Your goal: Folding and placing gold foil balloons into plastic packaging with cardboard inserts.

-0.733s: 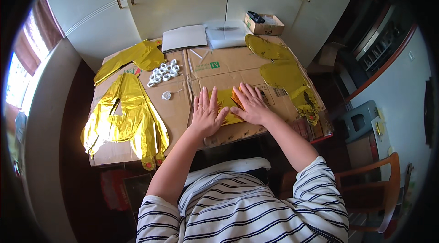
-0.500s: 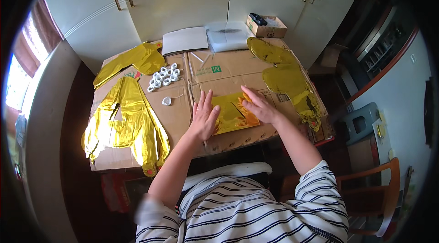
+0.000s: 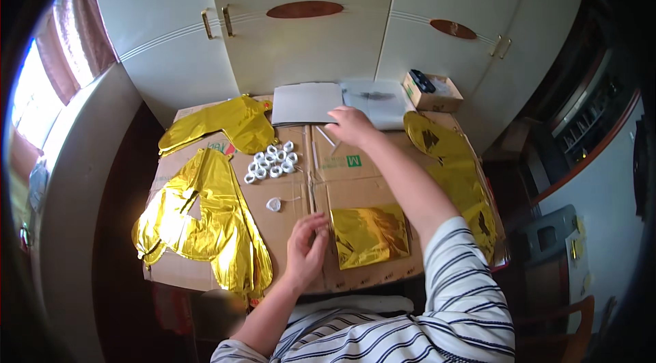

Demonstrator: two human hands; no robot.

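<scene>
Gleaming gold foil (image 3: 370, 236), seemingly folded

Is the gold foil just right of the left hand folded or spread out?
Folded: the gold foil lies as a compact, creased rectangle.

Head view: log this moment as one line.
left hand: left of folded gold foil, nothing visibly held | right hand: at near-right corner of grey sheets, grip unclear

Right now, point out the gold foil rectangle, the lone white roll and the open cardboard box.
Gold foil rectangle (image 3: 371, 237), head view: middle of its face.
Lone white roll (image 3: 273, 204), head view: its upper side.
Open cardboard box (image 3: 439, 102), head view: its front wall.
</scene>
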